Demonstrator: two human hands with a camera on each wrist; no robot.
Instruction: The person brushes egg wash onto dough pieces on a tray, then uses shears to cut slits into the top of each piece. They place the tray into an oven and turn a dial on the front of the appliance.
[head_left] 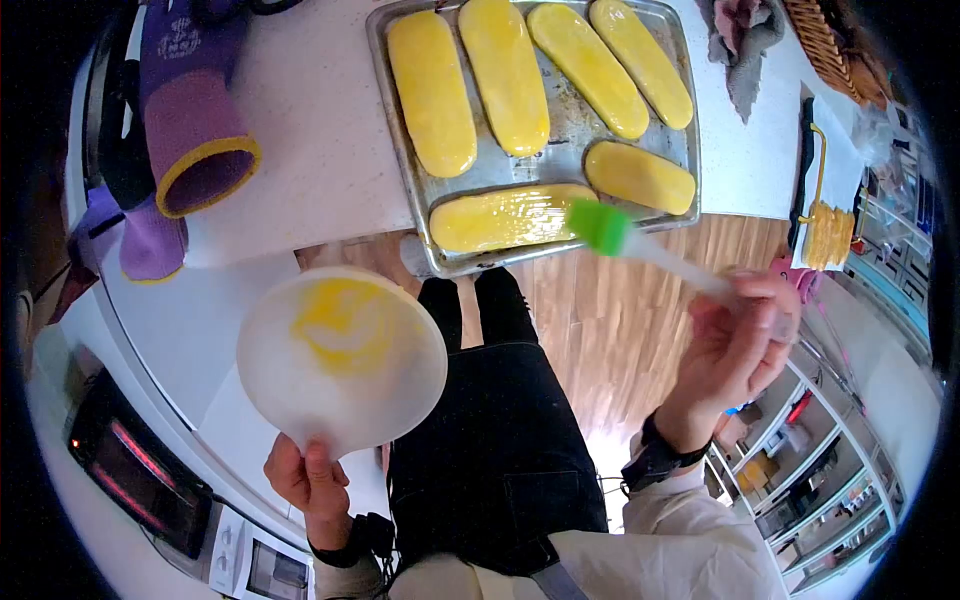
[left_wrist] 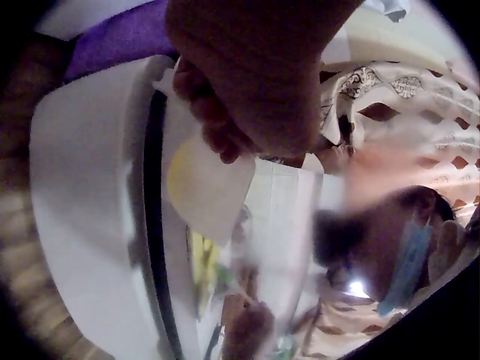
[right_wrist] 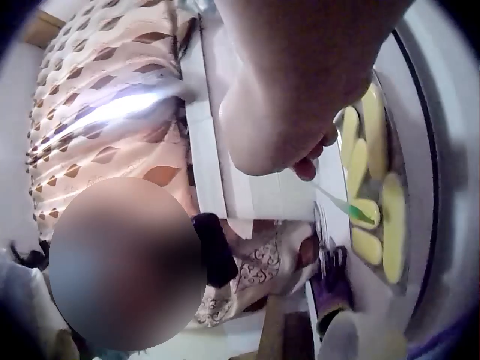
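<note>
In the head view my left hand (head_left: 308,485) grips the near edge of a whitish round bowl (head_left: 290,400), thumb on its inside, with a yellow liquid smear at the bottom. My right hand (head_left: 738,340) holds a pastry brush (head_left: 602,229) by its pale handle, fingers curled round it. The brush's green head overlaps the right end of the front dough loaf (head_left: 495,220). Several long, flat loaves coated in glossy yellow, among them a back-left loaf (head_left: 430,95), lie on a metal baking tray (head_left: 560,125). The right wrist view also shows the green brush head (right_wrist: 361,215) over the loaves.
The tray's near edge juts past the white table (head_left: 310,120). Purple gloves (head_left: 185,95) lie at the left and a grey cloth (head_left: 745,65) at the right. A wicker basket (head_left: 822,45) stands back right, a shelf rack (head_left: 835,480) lower right, and a dark appliance (head_left: 140,475) lower left.
</note>
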